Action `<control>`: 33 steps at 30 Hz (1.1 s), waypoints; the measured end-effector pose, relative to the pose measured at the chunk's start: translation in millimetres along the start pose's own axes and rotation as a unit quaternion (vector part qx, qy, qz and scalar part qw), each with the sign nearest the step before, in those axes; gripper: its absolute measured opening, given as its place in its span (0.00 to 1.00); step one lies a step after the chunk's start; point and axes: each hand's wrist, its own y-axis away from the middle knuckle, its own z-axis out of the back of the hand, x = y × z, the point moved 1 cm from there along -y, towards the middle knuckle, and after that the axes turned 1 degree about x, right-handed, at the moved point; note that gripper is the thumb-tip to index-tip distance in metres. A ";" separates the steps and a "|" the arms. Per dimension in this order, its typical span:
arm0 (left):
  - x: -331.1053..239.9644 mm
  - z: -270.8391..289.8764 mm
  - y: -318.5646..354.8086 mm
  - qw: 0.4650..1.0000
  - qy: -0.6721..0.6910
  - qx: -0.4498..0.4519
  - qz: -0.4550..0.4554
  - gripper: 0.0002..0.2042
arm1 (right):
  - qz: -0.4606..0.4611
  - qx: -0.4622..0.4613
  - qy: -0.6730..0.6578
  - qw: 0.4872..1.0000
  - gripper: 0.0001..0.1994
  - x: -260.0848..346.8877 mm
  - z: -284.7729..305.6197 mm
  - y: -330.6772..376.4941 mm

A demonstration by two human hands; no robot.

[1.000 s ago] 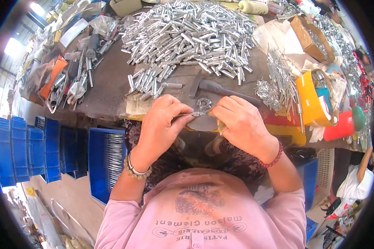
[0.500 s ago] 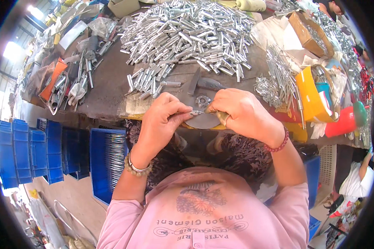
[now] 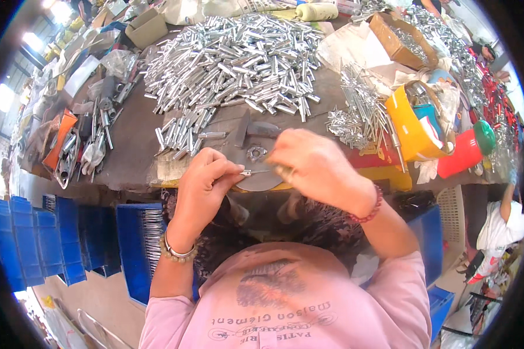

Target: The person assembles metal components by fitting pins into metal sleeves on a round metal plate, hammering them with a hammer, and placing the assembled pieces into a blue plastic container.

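Note:
Thumb and forefinger of my left hand (image 3: 202,189) pinch a small silvery metal piece (image 3: 247,173), from which a thin pin points right. Close to the pin's tip is my right hand (image 3: 320,168), smeared by motion, with its fingers curled down; whether they hold anything cannot be made out. Beneath the pin, a grey rounded metal plate (image 3: 261,183) juts over the table's front edge. A ring-shaped metal part (image 3: 256,153) lies just behind the plate. Farther back rests a hammer (image 3: 243,129) with a dark handle.
A big heap of silvery metal tubes (image 3: 233,64) covers the far middle of the table. Thin metal pins (image 3: 361,110) lie to the right, beside a yellow container (image 3: 410,125) and a red jar (image 3: 463,154). Tools (image 3: 102,119) lie left. A blue crate (image 3: 131,250) stands below.
My right hand has drawn back a little from the metal piece and is blurred now. My left hand keeps its pinch. The whole view has shifted somewhat.

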 end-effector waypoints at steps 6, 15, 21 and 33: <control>-3.8 0.0 0.0 1.000 -0.013 -0.008 -0.014 0.07 | -0.227 -0.066 0.170 0.957 0.06 -52.1 61.8 20.2; -5.4 -0.3 -0.3 1.000 0.003 -0.014 -0.016 0.07 | -0.141 0.040 0.207 0.967 0.05 -71.8 62.8 27.3; -1.2 -2.4 0.3 1.000 0.003 -0.020 -0.016 0.06 | -0.113 0.087 0.205 0.968 0.05 -78.3 63.8 17.0; -2.8 -1.0 1.8 0.999 -0.029 -0.011 -0.030 0.07 | -0.106 -0.047 -0.079 0.990 0.06 -2.0 -7.5 -7.3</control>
